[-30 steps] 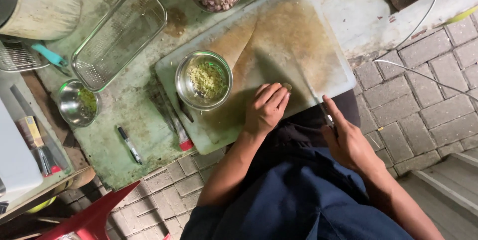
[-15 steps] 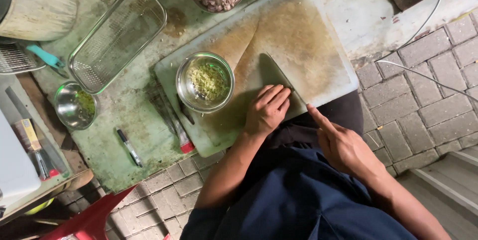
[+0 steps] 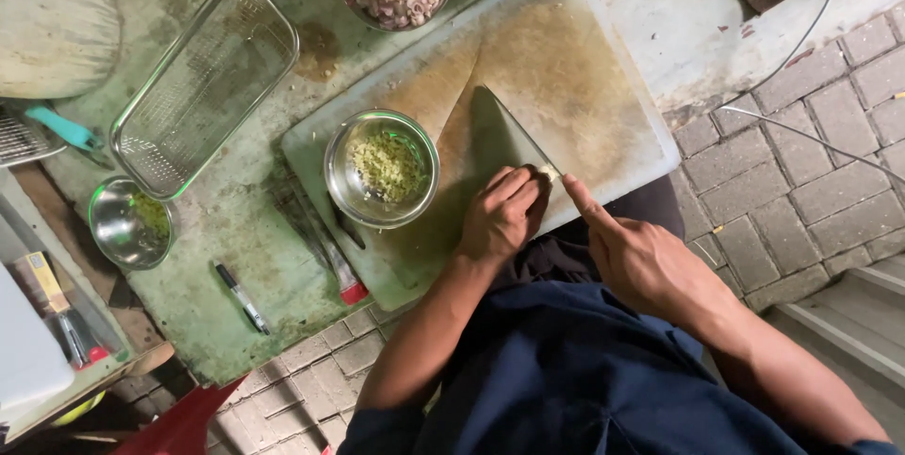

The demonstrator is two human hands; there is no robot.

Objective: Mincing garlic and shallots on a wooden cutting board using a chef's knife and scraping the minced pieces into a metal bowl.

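A worn green table (image 3: 203, 276) stands on grey paving bricks (image 3: 811, 182), with a pale, stained cutting board (image 3: 584, 87) lying across its right part. On the board's near edge the left hand (image 3: 504, 215) is curled, knuckles bent, over a small pale piece (image 3: 547, 172), pressing it down. The right hand (image 3: 646, 262) grips a broad knife (image 3: 504, 134), forefinger stretched along the blade's back, blade resting against the left knuckles. Just left sits a steel bowl (image 3: 382, 167) of minced greenish bits. A black marker (image 3: 241, 297) lies near the table's near edge.

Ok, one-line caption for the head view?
Left hand steadies a pale piece on the cutting board while the right hand slices with a knife.
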